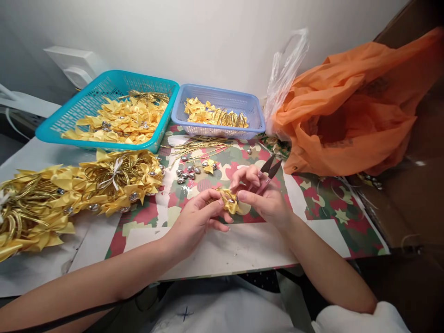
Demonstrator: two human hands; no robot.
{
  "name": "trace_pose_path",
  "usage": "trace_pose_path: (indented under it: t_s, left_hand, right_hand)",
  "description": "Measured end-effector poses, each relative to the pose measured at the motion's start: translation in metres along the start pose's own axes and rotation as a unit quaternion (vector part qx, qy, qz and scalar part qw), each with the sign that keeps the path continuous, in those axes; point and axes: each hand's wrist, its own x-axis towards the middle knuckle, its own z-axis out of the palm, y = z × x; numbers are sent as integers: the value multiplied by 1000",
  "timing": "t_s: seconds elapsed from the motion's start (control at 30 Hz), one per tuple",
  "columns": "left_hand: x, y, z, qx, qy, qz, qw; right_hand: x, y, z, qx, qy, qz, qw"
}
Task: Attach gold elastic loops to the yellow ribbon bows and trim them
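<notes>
Above the middle of the table, my left hand [199, 217] pinches a small yellow ribbon bow [230, 201] with gold cord between thumb and fingers. My right hand [265, 199] meets it from the right, its thumb and fingertips at the bow's other side. Small scissors [268, 172] with dark blades pointing up and away also rest in my right hand. Just beyond the hands lie several silver bells [189, 175], another yellow bow [209, 166] and loose gold cords [197, 147].
A teal basket [50, 134] and a blue basket [258, 121] hold yellow bows at the back. Tied bundles of bows [118, 178] cover the left side. An orange bag [347, 106] stands at the right, beside a clear plastic bag [284, 74].
</notes>
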Motion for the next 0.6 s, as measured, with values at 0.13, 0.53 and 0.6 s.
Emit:
trace_pose_path:
  t_s: [0.13,0.53,0.6]
  left_hand:
    - [1,1,0,-14,45,10,999]
    - [0,4,0,-28,20,27,999]
    - [-1,4,0,-11,12,41,999]
  right_hand:
    - [-8,-2,6,-88,90,-70,990]
    - [-13,7,13,-204,86,-73,972]
    - [-14,6,14,-202,87,-91,971]
